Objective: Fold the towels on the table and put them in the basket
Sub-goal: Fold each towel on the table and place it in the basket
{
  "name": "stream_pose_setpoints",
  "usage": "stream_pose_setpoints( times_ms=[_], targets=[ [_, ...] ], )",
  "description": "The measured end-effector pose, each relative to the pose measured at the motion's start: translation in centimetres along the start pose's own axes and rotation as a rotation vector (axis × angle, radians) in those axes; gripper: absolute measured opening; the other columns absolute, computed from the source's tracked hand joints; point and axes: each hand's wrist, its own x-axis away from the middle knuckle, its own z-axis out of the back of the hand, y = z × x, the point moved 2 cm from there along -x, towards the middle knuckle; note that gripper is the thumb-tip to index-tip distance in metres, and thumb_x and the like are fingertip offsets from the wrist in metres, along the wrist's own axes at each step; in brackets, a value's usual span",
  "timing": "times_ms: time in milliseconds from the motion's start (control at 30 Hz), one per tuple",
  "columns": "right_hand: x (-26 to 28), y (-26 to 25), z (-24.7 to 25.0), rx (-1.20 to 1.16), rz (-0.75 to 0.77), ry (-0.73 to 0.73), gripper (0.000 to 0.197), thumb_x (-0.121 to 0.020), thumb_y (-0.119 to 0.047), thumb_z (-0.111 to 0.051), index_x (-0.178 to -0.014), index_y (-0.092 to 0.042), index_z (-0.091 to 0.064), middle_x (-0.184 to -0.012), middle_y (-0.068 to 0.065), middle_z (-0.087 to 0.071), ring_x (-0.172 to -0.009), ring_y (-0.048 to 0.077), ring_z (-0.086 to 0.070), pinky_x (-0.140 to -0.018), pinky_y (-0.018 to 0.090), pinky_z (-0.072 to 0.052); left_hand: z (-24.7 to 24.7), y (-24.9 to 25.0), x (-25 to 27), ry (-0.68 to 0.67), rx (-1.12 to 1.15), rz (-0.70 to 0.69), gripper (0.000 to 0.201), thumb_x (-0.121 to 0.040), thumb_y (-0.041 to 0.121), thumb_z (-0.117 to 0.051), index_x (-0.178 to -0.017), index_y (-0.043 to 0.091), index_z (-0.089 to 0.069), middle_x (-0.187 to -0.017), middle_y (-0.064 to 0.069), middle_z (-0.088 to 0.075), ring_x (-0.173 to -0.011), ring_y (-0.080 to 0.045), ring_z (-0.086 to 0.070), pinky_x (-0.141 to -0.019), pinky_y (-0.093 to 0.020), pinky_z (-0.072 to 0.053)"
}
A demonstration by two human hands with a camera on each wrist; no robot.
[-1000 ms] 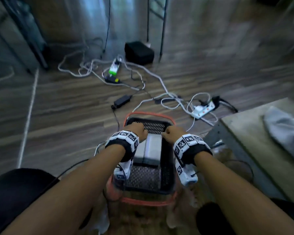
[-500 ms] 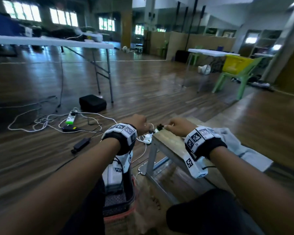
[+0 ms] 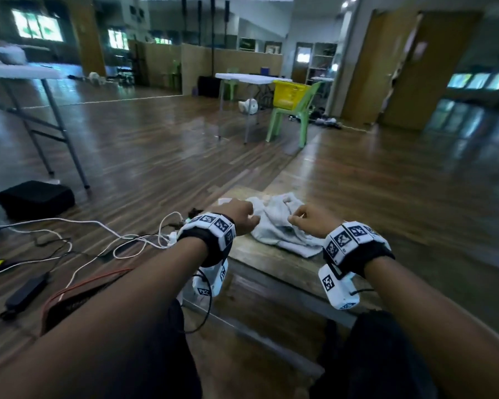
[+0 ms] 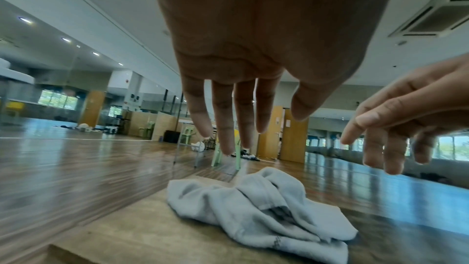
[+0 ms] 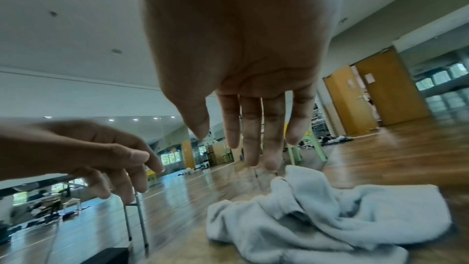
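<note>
Crumpled towel [image 3: 283, 224] on table [image 3: 274, 262]. Left hand [image 3: 236, 216] and right hand [image 3: 311, 220] above towel, fingers loose, holding nothing.

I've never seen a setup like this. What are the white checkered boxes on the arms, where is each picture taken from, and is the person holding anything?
There is no machine here: a person works with bare hands. The checkered wristbands carry small cameras. The big picture comes from a camera on the person's head, looking down the arms. The other two come from the wrist cameras, each looking along its own hand toward the fingers.

On the wooden table lies one crumpled pale grey towel. The left hand and the right hand hang over it with relaxed, spread fingers. The wrist views show air between fingertips and cloth, so nothing is held. On the floor to the left lie cables and a black box. The task's basket shows in none of these pictures.
</note>
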Motion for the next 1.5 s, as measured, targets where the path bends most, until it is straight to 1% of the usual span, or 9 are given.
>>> stream_pose_setpoints(
  times_ms=[100, 233, 367, 600, 733, 900, 1067, 1333, 1500],
  targets=[
    [0.1, 3.3, -1.4, 0.017, -0.076, -0.038, 0.027, -0.088, -0.038, -0.051, -0.098, -0.019, -0.068, -0.106, 0.005, -0.067, -0.097, 0.023, -0.059, -0.087, 0.035, -0.048, -2.9, 2.0, -2.2, -0.024, -0.013, -0.063, 0.042, -0.088, 0.045, -0.044, -0.108, 0.013, -0.062, -0.117, -0.009, -0.061, -0.112, -0.028, -0.054, -0.092, -0.040, -0.047],
    [-0.6, 7.4, -4.2, 0.052, -0.140, -0.075, 0.025, -0.086, -0.039, -0.054, -0.099, -0.022, -0.066, -0.110, 0.004, -0.066, -0.102, 0.023, -0.060, -0.088, 0.037, -0.050, -7.5, 4.0, -5.0, -0.101, -0.023, -0.107, 0.036, -0.089, 0.041, -0.043, -0.104, 0.016, -0.064, -0.106, -0.006, -0.066, -0.103, -0.027, -0.059, -0.087, -0.037, -0.046],
    [-1.6, 10.9, -7.2, 0.180, -0.190, -0.115, 0.031, -0.088, -0.037, -0.053, -0.115, -0.024, -0.060, -0.125, 0.000, -0.061, -0.116, 0.023, -0.055, -0.093, 0.036, -0.044, -12.0, 5.3, -7.8, -0.162, 0.006, -0.165, 0.034, -0.091, 0.041, -0.044, -0.109, 0.019, -0.063, -0.116, -0.004, -0.063, -0.107, -0.025, -0.057, -0.087, -0.038, -0.046],
    [-5.0, 14.5, -10.4, 0.296, -0.125, -0.132, 0.041, -0.091, -0.027, -0.046, -0.132, -0.029, -0.047, -0.139, 0.001, -0.049, -0.127, 0.027, -0.043, -0.099, 0.043, -0.035, -17.6, 6.9, -11.1, -0.219, 0.020, -0.190, 0.041, -0.089, 0.035, -0.050, -0.127, 0.019, -0.050, -0.135, -0.004, -0.050, -0.124, -0.025, -0.046, -0.102, -0.043, -0.037],
    [-6.2, 15.0, -11.0, 0.375, -0.058, -0.083, 0.041, -0.091, -0.023, -0.046, -0.131, -0.027, -0.046, -0.136, 0.002, -0.050, -0.125, 0.027, -0.040, -0.097, 0.040, -0.032, -19.0, 7.1, -11.9, -0.230, -0.042, -0.224, 0.037, -0.085, 0.041, -0.055, -0.115, 0.019, -0.055, -0.128, -0.004, -0.050, -0.121, -0.027, -0.044, -0.098, -0.044, -0.035],
    [-6.1, 14.7, -11.5, 0.437, 0.020, -0.054, 0.027, -0.091, -0.032, -0.048, -0.114, -0.031, -0.062, -0.115, 0.000, -0.061, -0.115, 0.024, -0.044, -0.092, 0.038, -0.032, -18.7, 7.8, -12.3, -0.243, -0.113, -0.177, 0.044, -0.076, 0.053, -0.063, -0.102, 0.019, -0.056, -0.122, -0.001, -0.055, -0.118, -0.024, -0.046, -0.097, -0.044, -0.035],
    [-4.7, 14.5, -11.1, 0.318, 0.063, 0.022, 0.030, -0.093, -0.044, -0.044, -0.106, -0.026, -0.064, -0.114, -0.003, -0.061, -0.112, 0.022, -0.046, -0.088, 0.038, -0.030, -18.0, 7.6, -10.9, -0.147, -0.075, -0.193, 0.031, -0.084, 0.033, -0.055, -0.112, 0.021, -0.055, -0.127, -0.002, -0.054, -0.120, -0.024, -0.047, -0.098, -0.044, -0.034],
    [-3.0, 12.0, -4.1, 0.001, 0.036, 0.187, 0.013, -0.088, -0.033, -0.055, -0.096, -0.027, -0.063, -0.095, -0.007, -0.065, -0.101, 0.015, -0.055, -0.072, 0.030, -0.014, -8.9, 7.8, -10.6, 0.034, 0.103, -0.341, 0.015, -0.087, 0.029, -0.053, -0.098, 0.022, -0.060, -0.104, 0.000, -0.066, -0.098, -0.023, -0.059, -0.087, -0.035, -0.042],
    [-2.2, 9.0, 4.5, -0.131, 0.064, 0.300, 0.008, -0.086, -0.033, -0.060, -0.084, -0.025, -0.062, -0.087, -0.006, -0.065, -0.091, 0.013, -0.057, -0.092, 0.038, -0.033, -0.5, 8.1, -10.3, 0.169, 0.281, -0.449, 0.014, -0.086, 0.020, -0.057, -0.097, 0.014, -0.063, -0.092, -0.005, -0.067, -0.084, -0.022, -0.060, -0.075, -0.026, -0.043]
  ],
)
